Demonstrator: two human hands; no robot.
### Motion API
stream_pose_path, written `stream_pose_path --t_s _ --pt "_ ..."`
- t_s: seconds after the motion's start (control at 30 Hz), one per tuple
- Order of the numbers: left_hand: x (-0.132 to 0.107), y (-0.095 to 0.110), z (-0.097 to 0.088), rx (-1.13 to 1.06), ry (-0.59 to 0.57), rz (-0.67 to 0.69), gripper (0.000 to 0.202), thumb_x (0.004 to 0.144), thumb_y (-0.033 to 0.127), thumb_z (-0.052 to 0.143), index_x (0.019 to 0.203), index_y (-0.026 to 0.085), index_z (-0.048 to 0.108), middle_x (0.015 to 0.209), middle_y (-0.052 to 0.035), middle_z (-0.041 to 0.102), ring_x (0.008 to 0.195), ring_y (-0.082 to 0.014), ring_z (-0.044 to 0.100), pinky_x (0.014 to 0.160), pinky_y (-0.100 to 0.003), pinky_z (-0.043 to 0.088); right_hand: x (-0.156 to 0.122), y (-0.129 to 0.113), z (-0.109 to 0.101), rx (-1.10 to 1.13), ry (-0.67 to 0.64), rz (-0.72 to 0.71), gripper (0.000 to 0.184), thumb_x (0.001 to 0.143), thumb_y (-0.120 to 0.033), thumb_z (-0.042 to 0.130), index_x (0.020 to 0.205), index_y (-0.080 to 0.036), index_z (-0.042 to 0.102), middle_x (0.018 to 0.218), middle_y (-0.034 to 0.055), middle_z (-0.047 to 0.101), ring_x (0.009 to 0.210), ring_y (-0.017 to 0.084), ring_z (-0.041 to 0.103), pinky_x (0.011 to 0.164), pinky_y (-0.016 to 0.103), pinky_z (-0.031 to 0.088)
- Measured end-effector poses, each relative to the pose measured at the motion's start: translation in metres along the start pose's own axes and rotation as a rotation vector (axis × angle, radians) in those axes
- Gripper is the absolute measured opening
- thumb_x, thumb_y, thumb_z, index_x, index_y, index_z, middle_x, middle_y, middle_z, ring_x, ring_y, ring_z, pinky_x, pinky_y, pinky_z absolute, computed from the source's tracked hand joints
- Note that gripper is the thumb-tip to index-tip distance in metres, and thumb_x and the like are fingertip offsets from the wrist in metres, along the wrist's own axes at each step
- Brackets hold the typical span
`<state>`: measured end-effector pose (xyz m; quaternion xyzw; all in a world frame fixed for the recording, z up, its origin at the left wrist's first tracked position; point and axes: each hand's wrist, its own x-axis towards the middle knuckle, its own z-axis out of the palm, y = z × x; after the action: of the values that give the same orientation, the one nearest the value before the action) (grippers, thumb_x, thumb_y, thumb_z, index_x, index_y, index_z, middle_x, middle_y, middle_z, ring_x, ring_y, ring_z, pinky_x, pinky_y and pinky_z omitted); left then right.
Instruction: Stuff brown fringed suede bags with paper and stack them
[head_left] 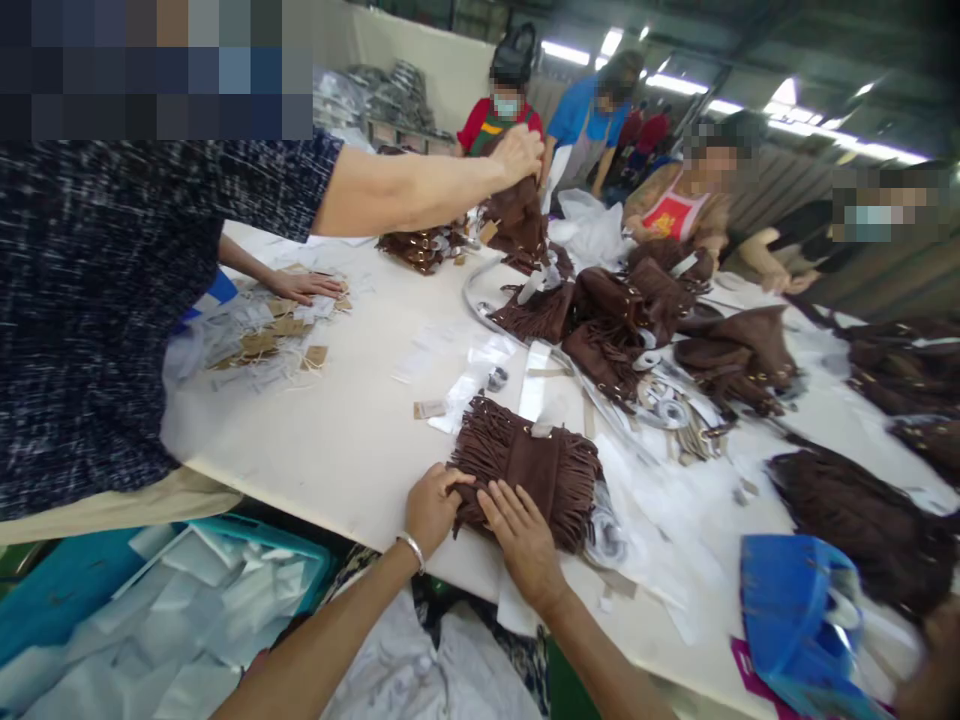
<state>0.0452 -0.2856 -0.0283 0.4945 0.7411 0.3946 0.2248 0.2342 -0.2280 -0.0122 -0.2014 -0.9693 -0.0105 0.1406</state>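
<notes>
A dark brown fringed handbag point(534, 458) lies flat on the white table in front of me, near its front edge. My left hand point(431, 512), with a silver bangle on the wrist, has its fingers curled and closed on the bag's near left corner. Flat on the bag's near side rests my right hand point(523, 540), fingers stretched out and open. White wrapping shows at the bag's right end. Just beyond its left side are a tan tag point(430, 410) and crumpled clear plastic.
A co-worker's arm point(412, 190) reaches across the left side, above a pile of tan tags point(262, 340). More brown bags point(615, 310) are heaped beyond mine. A blue container point(795, 610) stands right; a teal bin point(319, 570) of white sheets sits below left.
</notes>
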Motion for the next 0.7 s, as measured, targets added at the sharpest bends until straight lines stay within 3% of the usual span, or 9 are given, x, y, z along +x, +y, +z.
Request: stream_pose_path --t_s 0.17,0.23,0.33,0.43,0.5,0.57,0.63,0.7 --pt "0.004 0.006 -0.019 0.084 -0.094 0.04 0.037 0.077 0.007 0.053 0.1 0.028 0.071 0.085 0.0 0.062 0.079 -0.0149 0.061 0.074 -0.028 0.049 -0.008 -0.009 -0.007 0.055 -0.034 0.007 0.058 0.096 -0.023 0.048 0.15 -0.015 0.028 0.155 0.0138 0.03 0.146 0.027 0.021 0.115 0.054 0.032" --pt "0.004 0.021 -0.033 0.126 -0.135 0.078 0.038 0.079 0.007 0.05 0.104 0.028 0.07 0.089 -0.0013 0.064 0.083 -0.0164 0.062 0.078 -0.031 0.05 -0.008 -0.012 -0.013 0.078 -0.059 0.025 0.062 0.094 -0.029 0.051 0.15 -0.016 0.028 0.158 0.0141 0.023 0.147 0.029 0.017 0.115 0.056 0.03" --pt "0.007 0.054 -0.042 0.229 -0.095 0.239 0.039 0.088 0.012 0.045 0.119 0.025 0.063 0.114 -0.0067 0.064 0.108 -0.0207 0.058 0.097 -0.039 0.046 -0.007 -0.015 -0.018 0.111 -0.06 0.047 0.064 0.093 -0.033 0.053 0.151 -0.018 0.028 0.159 0.014 0.021 0.147 0.03 0.016 0.115 0.058 0.028" --pt "0.006 0.07 -0.026 0.292 -0.049 0.47 0.044 0.095 0.02 0.039 0.138 0.019 0.046 0.14 -0.0109 0.051 0.132 -0.0209 0.043 0.111 -0.04 0.038 -0.012 -0.014 -0.021 0.179 -0.054 0.054 0.062 0.092 -0.032 0.052 0.149 -0.017 0.032 0.157 0.0145 0.027 0.147 0.031 0.018 0.115 0.06 0.026" --pt "0.002 0.062 -0.007 0.342 -0.066 0.571 0.048 0.096 0.023 0.037 0.144 0.015 0.036 0.148 -0.0121 0.044 0.14 -0.0215 0.036 0.113 -0.042 0.036 -0.017 -0.009 -0.026 0.278 -0.043 0.055 0.052 0.092 -0.028 0.05 0.142 -0.017 0.044 0.153 0.0134 0.035 0.145 0.03 0.025 0.115 0.058 0.029" --pt "-0.005 0.045 0.009 0.419 -0.088 0.61 0.055 0.097 0.03 0.04 0.148 0.014 0.028 0.153 -0.0129 0.037 0.144 -0.0242 0.029 0.115 -0.048 0.033 -0.014 -0.001 -0.037 0.404 -0.002 0.135 0.034 0.094 -0.025 0.045 0.125 -0.021 0.059 0.142 0.0105 0.051 0.136 0.025 0.043 0.109 0.049 0.042" --pt "-0.01 0.031 0.018 0.478 -0.108 0.599 0.062 0.096 0.037 0.042 0.15 0.014 0.022 0.157 -0.0128 0.03 0.146 -0.026 0.022 0.117 -0.05 0.029 0.005 0.007 -0.054 0.49 0.084 0.291 0.028 0.097 -0.024 0.04 0.109 -0.022 0.065 0.123 0.0087 0.065 0.117 0.02 0.06 0.098 0.039 0.052" --pt "-0.014 0.024 0.02 0.512 -0.119 0.579 0.065 0.096 0.04 0.044 0.15 0.014 0.021 0.158 -0.0122 0.025 0.147 -0.027 0.018 0.118 -0.05 0.026 0.043 0.011 -0.073 0.488 0.204 0.398 0.028 0.098 -0.023 0.038 0.11 -0.02 0.063 0.112 0.0093 0.069 0.107 0.019 0.063 0.095 0.037 0.053"
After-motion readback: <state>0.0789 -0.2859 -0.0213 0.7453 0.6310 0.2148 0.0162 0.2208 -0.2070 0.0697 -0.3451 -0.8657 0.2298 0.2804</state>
